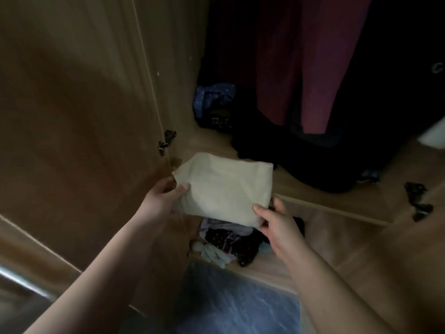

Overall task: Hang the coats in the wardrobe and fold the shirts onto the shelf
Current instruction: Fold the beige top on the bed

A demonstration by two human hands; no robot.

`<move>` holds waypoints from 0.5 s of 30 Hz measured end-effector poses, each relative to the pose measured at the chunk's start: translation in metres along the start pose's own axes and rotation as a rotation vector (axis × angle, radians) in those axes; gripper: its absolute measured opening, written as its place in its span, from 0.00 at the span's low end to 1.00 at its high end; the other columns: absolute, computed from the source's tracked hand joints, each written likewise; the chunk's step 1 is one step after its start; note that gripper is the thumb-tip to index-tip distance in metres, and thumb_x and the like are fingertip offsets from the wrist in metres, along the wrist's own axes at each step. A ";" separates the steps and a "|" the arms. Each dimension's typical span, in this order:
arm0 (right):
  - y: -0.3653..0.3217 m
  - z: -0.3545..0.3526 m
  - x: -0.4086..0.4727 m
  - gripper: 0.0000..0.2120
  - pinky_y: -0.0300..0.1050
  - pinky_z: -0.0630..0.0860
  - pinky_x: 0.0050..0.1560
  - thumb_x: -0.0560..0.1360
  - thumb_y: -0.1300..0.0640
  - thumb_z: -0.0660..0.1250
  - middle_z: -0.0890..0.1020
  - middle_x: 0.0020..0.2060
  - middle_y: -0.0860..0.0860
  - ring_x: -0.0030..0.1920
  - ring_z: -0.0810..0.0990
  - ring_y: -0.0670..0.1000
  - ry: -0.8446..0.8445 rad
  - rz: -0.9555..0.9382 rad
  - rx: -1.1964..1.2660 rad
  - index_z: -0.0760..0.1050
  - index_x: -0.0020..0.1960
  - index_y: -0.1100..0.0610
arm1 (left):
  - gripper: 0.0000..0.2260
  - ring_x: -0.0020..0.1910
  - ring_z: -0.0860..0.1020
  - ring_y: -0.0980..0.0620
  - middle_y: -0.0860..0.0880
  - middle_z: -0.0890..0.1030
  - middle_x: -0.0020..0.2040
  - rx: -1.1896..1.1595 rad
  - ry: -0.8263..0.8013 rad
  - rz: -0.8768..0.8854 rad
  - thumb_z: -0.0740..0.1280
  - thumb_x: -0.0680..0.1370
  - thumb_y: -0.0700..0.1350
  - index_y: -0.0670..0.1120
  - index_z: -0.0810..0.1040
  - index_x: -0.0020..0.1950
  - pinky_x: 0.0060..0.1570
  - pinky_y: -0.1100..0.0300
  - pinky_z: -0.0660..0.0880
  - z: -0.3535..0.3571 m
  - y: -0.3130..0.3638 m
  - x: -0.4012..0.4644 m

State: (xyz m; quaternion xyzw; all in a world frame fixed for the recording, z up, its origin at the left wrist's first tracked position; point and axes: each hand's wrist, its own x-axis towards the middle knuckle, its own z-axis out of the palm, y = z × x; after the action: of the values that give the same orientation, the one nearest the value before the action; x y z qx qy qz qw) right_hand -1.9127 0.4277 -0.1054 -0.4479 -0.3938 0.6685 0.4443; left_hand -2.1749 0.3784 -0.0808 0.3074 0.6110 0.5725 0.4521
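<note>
A folded cream shirt (226, 186) hangs level between my two hands, over the front edge of the wooden wardrobe shelf (342, 196). My left hand (163, 196) pinches its near left corner, thumb on top. My right hand (274, 220) grips its near right corner. Inside the wardrobe a maroon garment (315, 75) and dark coats (395, 68) hang down to the shelf.
The open wardrobe door (79, 112) stands at the left with a hinge (166, 141). A blue patterned cloth (212, 97) lies at the back left of the shelf. Mixed dark and light clothes (231, 244) are piled on a lower level. Blue floor (231, 302) is below.
</note>
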 end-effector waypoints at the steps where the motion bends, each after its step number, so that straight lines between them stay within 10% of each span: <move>1: -0.001 0.005 0.015 0.16 0.48 0.79 0.48 0.76 0.65 0.67 0.86 0.51 0.47 0.50 0.85 0.46 -0.013 0.016 0.002 0.76 0.59 0.47 | 0.18 0.50 0.82 0.44 0.45 0.81 0.56 0.018 0.036 0.001 0.72 0.75 0.51 0.48 0.78 0.62 0.32 0.58 0.78 0.001 0.001 0.015; 6: -0.006 0.029 0.094 0.16 0.51 0.80 0.55 0.78 0.61 0.68 0.85 0.52 0.49 0.51 0.84 0.48 -0.030 0.059 -0.048 0.75 0.62 0.48 | 0.21 0.52 0.81 0.47 0.46 0.79 0.59 0.033 0.112 -0.020 0.73 0.74 0.55 0.49 0.77 0.64 0.32 0.60 0.78 0.003 -0.001 0.108; 11: -0.006 0.057 0.170 0.16 0.51 0.77 0.61 0.79 0.58 0.66 0.83 0.55 0.44 0.54 0.82 0.46 0.018 0.051 -0.124 0.73 0.66 0.47 | 0.21 0.56 0.79 0.46 0.47 0.78 0.61 0.015 0.184 -0.036 0.73 0.74 0.50 0.48 0.74 0.66 0.55 0.47 0.78 0.012 0.003 0.199; 15: 0.000 0.076 0.221 0.14 0.42 0.74 0.56 0.80 0.60 0.64 0.81 0.57 0.52 0.55 0.80 0.52 0.190 0.022 -0.350 0.74 0.65 0.57 | 0.21 0.58 0.74 0.50 0.47 0.75 0.62 0.199 0.150 0.038 0.70 0.77 0.42 0.44 0.71 0.69 0.54 0.59 0.70 0.018 0.001 0.244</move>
State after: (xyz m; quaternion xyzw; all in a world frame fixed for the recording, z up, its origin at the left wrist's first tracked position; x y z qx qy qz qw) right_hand -2.0299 0.6269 -0.1385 -0.5835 -0.4554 0.5494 0.3877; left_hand -2.2567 0.6046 -0.1272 0.3185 0.6910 0.5390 0.3614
